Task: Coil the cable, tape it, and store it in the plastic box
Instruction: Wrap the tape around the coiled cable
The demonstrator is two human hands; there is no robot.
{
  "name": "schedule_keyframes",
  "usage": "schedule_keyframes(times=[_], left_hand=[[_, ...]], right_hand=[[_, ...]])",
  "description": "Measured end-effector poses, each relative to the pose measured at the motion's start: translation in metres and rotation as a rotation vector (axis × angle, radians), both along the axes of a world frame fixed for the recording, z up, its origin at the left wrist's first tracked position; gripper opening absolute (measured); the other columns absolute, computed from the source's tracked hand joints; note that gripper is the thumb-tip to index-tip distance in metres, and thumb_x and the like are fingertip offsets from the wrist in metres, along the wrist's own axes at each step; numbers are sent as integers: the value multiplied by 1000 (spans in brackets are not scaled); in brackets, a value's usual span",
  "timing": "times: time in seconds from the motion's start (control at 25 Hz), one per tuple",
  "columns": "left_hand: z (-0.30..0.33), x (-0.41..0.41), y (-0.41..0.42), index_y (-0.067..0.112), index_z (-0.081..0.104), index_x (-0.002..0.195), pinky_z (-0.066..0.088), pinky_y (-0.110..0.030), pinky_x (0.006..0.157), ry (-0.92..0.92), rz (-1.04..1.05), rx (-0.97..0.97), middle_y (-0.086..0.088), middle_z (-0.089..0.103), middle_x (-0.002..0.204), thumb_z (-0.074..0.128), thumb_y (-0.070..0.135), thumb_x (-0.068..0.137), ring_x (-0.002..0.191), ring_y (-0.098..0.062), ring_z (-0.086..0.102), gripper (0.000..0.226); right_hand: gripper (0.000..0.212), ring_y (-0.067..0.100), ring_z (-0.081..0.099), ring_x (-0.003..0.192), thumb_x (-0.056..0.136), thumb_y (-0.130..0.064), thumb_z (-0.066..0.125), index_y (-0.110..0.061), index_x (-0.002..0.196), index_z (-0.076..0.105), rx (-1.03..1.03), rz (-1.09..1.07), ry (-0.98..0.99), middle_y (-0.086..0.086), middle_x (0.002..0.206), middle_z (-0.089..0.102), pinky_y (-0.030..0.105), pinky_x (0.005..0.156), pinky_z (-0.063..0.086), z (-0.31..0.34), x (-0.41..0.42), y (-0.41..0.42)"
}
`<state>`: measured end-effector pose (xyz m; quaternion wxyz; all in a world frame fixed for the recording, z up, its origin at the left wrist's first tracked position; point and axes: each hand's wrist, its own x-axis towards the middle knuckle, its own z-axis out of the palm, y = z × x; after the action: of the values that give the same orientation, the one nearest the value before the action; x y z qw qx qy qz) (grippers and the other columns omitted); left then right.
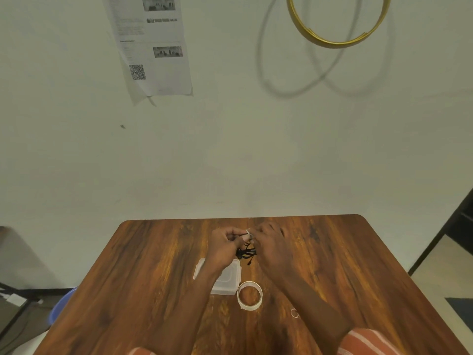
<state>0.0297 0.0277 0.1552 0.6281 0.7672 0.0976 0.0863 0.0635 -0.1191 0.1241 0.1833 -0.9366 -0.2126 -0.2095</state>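
A small black coiled cable (pixel 246 253) hangs between my two hands above the wooden table (pixel 143 278). My left hand (pixel 226 243) and my right hand (pixel 268 239) meet over it, both pinching a pale strip of tape (pixel 247 234) at the top of the coil. A clear plastic box (pixel 226 280) with its lid on lies just nearer to me, partly hidden under my left forearm. The roll of pale tape (pixel 249 295) lies flat to the right of the box.
A small thin ring (pixel 294 313) lies on the table near my right forearm. A printed paper sheet (pixel 153 47) and a gold hoop (pixel 337 24) hang on the wall behind. A blue tub (pixel 61 306) stands on the floor at the left.
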Motion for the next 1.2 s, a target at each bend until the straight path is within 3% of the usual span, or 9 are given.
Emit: schedule_keyframes(times=[0.24, 0.48, 0.6, 0.72, 0.84, 0.96, 1.04, 1.12, 1.2], left_hand=[[0, -4, -4, 7, 77, 94, 60, -21, 68, -58, 9, -20, -6, 77, 88, 75, 9, 84, 79, -17, 73, 10], [4, -5, -2, 11, 77, 102, 60, -20, 69, -112, -35, -28, -4, 77, 93, 76, 11, 83, 80, -15, 74, 19], [6, -2, -6, 13, 78, 102, 59, -19, 70, -101, -28, -26, -2, 78, 88, 75, 17, 85, 79, -14, 75, 18], [7, -2, -8, 13, 76, 104, 59, -22, 77, -65, -59, -104, -3, 78, 96, 69, 23, 90, 91, -16, 74, 19], [-5, -5, -7, 16, 71, 112, 59, -30, 83, 53, -103, -226, -5, 76, 105, 61, 44, 90, 98, -20, 72, 37], [-23, -14, -16, 17, 68, 115, 54, -37, 87, 202, -123, -332, -8, 74, 106, 37, 55, 99, 97, -24, 70, 52], [-32, -22, -21, 10, 68, 113, 52, -30, 77, 271, -190, -390, -11, 72, 96, 27, 45, 104, 89, -27, 69, 54], [-40, -27, -20, 5, 69, 105, 51, -29, 67, 308, -224, -400, -11, 66, 75, 35, 31, 105, 68, -22, 64, 43], [-45, -27, -16, 1, 67, 105, 51, -30, 61, 312, -182, -389, -4, 58, 64, 45, 13, 102, 53, -15, 55, 25]], right_hand=[[7, 12, 51, 86, 93, -23, 60, -22, 93, 68, 170, 196, 85, -7, 88, 60, 33, 76, 46, 11, 6, -9], [29, 12, 56, 82, 99, -45, 43, -24, 86, 59, 365, 306, 431, -5, 85, 59, 37, 76, 50, 18, 6, -16], [26, 15, 64, 82, 99, -38, 48, -27, 83, 65, 677, 300, 662, -6, 83, 67, 38, 78, 53, 21, 5, -13], [29, 20, 67, 84, 101, -27, 49, -23, 81, 70, 992, 249, 826, -1, 82, 73, 40, 82, 53, 21, 5, -6], [28, 30, 67, 95, 102, -25, 48, -11, 99, 72, 1277, 176, 934, 15, 100, 74, 46, 91, 52, 15, 4, 1], [30, 33, 65, 102, 103, -22, 45, -2, 114, 64, 1498, 93, 989, 21, 112, 71, 49, 96, 50, 15, 4, 6], [26, 33, 67, 95, 103, -21, 44, -3, 108, 63, 1564, 45, 997, 19, 103, 72, 47, 84, 54, 18, 3, 8], [23, 31, 65, 87, 103, -20, 44, -7, 94, 62, 1588, -7, 981, 14, 93, 70, 42, 73, 52, 20, 3, 9], [22, 30, 61, 88, 103, -17, 45, -10, 87, 59, 1613, -55, 946, 13, 91, 66, 42, 73, 48, 20, 3, 10]])
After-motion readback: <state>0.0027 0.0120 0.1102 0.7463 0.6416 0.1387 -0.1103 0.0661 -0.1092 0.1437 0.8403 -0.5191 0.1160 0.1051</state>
